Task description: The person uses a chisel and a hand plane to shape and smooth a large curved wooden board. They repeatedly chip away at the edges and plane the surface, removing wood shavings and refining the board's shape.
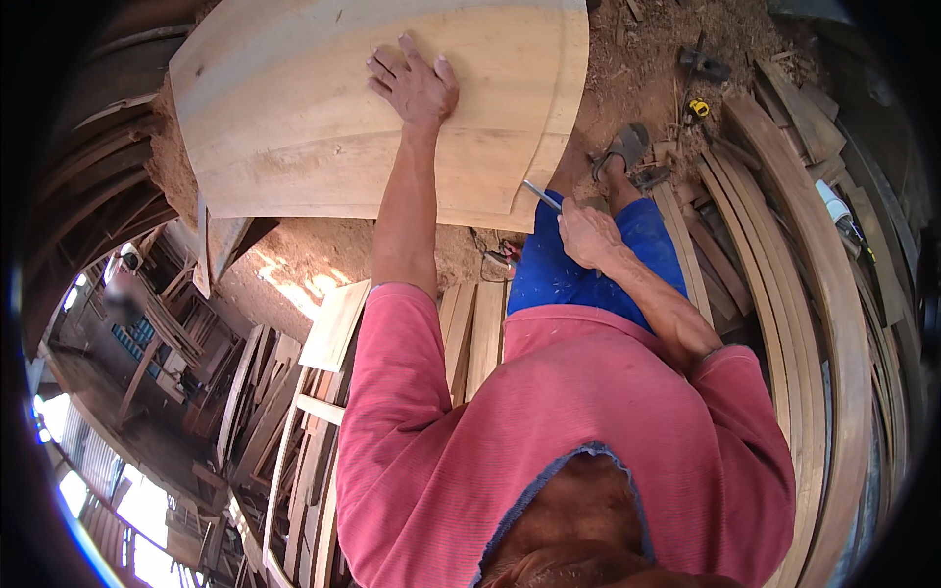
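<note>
A broad pale wooden panel [294, 118] with a stepped border along its right side lies in front of me. My left hand [417, 86] rests on it palm down, fingers spread, holding nothing. My right hand [591, 235] is closed around a slim grey metal tool [542, 196] that looks like a chisel; the fist hides its handle. The tool points up and left, its tip at the panel's lower right corner. Whether the tip touches the wood I cannot tell.
Long wooden planks [784, 294] are stacked to my right. Beyond my foot, a hammer [704, 65] and a yellow tape measure [698, 108] lie on the dusty ground. More boards [480, 328] lie beside my body. Another person [125, 289] is far off at the left.
</note>
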`<action>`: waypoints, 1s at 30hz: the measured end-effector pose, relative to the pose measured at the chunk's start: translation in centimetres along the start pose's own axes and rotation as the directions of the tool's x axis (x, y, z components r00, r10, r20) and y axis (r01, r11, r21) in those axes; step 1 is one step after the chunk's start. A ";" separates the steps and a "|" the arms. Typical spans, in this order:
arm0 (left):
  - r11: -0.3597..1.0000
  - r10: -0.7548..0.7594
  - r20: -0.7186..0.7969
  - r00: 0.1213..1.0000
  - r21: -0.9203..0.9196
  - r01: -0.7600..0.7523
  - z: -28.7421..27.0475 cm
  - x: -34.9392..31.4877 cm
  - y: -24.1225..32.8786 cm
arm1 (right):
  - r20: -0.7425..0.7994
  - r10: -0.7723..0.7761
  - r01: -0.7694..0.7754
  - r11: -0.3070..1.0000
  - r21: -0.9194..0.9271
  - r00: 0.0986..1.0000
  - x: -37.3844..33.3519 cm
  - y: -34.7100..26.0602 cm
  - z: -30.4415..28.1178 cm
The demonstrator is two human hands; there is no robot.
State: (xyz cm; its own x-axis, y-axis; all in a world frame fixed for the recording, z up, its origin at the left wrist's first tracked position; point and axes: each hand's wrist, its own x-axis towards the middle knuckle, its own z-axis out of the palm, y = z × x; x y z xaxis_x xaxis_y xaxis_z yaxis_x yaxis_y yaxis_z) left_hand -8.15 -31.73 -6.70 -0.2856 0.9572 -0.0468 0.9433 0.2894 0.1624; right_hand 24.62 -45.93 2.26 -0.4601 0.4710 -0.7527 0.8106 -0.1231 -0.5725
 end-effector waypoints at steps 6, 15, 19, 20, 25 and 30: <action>0.999 -0.040 0.053 0.998 0.018 0.039 -0.3 0.3 -0.2 | -0.197 0.065 -0.047 0.994 0.096 0.978 1.1 -0.4 -2.6; 0.998 -0.010 0.057 0.998 -0.057 0.014 -0.7 0.3 0.6 | -0.096 0.090 -0.084 0.994 0.067 0.991 -1.6 -1.9 7.0; 0.998 -0.018 0.103 0.994 -0.062 0.024 -1.1 0.3 0.9 | -0.084 0.133 -0.113 0.972 0.207 0.987 -4.4 -2.4 8.5; 0.998 -0.020 0.107 0.994 -0.060 0.027 -1.0 0.4 0.8 | -0.089 0.148 -0.121 0.958 0.259 0.985 -5.2 -2.5 7.7; 0.999 -0.048 0.126 0.991 -0.016 0.050 -1.6 0.2 0.2 | -0.087 0.179 -0.070 0.718 0.693 0.980 -7.6 -2.0 8.5; 0.998 -0.040 0.128 0.991 0.058 0.033 -0.7 0.5 0.2 | -0.024 0.117 -0.045 0.554 0.831 0.993 -3.9 -0.7 13.9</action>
State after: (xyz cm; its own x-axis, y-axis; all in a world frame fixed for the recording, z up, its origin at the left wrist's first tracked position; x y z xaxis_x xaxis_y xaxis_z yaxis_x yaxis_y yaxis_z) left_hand -8.23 -31.20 -6.04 -0.2990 0.9372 -0.1795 0.9417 0.3202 0.1031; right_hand 20.81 -59.78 1.05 -0.3534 0.4742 -0.8064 0.1684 -0.8157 -0.5534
